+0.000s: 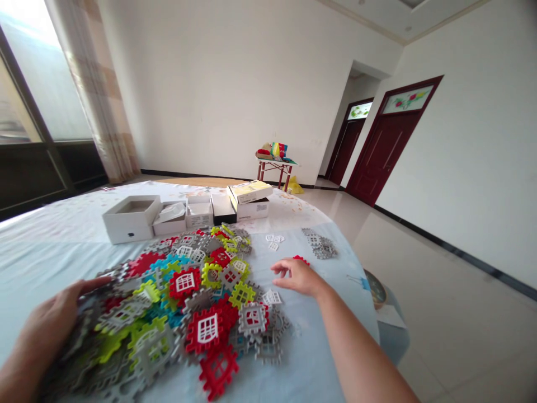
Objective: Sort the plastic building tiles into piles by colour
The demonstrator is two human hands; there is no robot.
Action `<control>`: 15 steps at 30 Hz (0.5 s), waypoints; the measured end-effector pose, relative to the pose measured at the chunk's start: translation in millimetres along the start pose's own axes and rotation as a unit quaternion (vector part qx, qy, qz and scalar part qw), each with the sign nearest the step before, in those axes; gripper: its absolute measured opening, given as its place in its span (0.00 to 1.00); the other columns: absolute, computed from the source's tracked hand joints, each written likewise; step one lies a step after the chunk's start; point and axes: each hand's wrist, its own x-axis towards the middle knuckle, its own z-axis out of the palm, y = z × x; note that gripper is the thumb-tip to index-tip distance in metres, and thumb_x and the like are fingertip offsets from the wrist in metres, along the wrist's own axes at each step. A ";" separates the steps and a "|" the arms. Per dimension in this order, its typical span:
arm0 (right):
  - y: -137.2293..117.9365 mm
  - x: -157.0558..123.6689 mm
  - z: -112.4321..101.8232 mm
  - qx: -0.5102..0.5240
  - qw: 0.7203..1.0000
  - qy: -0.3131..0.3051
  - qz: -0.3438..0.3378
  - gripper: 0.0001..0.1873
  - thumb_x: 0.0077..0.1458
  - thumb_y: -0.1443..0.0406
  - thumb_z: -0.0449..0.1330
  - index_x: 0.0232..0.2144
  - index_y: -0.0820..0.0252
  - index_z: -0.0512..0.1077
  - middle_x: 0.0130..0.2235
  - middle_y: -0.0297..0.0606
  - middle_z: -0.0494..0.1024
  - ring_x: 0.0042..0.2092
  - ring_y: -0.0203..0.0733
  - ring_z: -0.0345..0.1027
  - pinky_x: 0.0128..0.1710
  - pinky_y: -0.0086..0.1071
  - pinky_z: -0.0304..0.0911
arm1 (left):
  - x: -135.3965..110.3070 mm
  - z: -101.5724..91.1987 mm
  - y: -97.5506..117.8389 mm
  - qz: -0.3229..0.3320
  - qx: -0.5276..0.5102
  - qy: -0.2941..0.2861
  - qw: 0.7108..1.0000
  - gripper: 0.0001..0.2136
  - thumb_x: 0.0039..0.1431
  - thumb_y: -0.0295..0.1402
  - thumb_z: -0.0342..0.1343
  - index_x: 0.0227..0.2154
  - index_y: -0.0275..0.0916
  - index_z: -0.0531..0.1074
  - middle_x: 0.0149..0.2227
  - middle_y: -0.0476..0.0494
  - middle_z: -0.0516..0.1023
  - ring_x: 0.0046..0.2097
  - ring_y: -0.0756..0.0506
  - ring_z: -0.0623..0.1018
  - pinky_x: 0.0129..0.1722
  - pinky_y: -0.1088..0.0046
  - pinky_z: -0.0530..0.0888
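Observation:
A heap of interlocking plastic building tiles [184,282] in red, grey, lime green and blue covers the near left of the table. Several tiles carry white window inserts, such as the red tile [205,330] at the heap's front. My left hand [52,322] rests at the left side of the heap, its fingers stretched out over grey tiles and its far fingers partly hidden. Right of the heap, my right hand [297,275] hovers with fingers loosely bent and apart, nothing visible between them. A red tile [301,259] shows just behind it. Nearby lies a white window insert [272,297].
White boxes [130,221] stand in a row behind the heap, with a yellowish box lid [250,191] on the rightmost. Some loose white inserts [274,239] and a small group of grey tiles [323,247] lie toward the table's right edge. A stool [380,291] stands beside the table.

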 end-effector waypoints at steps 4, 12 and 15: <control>-3.6 -2.7 6.2 -0.030 0.995 -0.092 -0.019 0.21 0.37 0.57 0.66 0.37 0.56 0.74 0.36 0.36 0.73 0.34 0.38 0.66 0.35 0.28 0.61 | -4.4 -2.7 4.7 -0.033 -0.039 -0.022 0.998 0.20 0.53 0.40 0.42 0.46 0.43 0.69 0.20 0.53 0.71 0.35 0.43 0.70 0.34 0.73 0.65; -2.7 1.2 5.5 -0.037 0.994 -0.096 0.026 0.11 0.38 0.61 0.65 0.28 0.59 0.75 0.30 0.34 0.73 0.31 0.34 0.65 0.30 0.24 0.58 | 0.3 -0.5 2.5 -0.001 -0.008 0.013 1.000 0.24 0.54 0.42 0.34 0.43 0.41 0.73 0.27 0.45 0.73 0.33 0.43 0.72 0.32 0.69 0.68; 0.2 0.5 5.5 0.019 0.994 -0.098 0.051 0.09 0.41 0.62 0.63 0.28 0.60 0.75 0.28 0.33 0.74 0.30 0.34 0.65 0.29 0.24 0.57 | -1.9 -2.0 6.4 0.025 0.005 0.032 0.999 0.22 0.52 0.38 0.37 0.41 0.41 0.74 0.25 0.44 0.74 0.30 0.43 0.73 0.31 0.68 0.69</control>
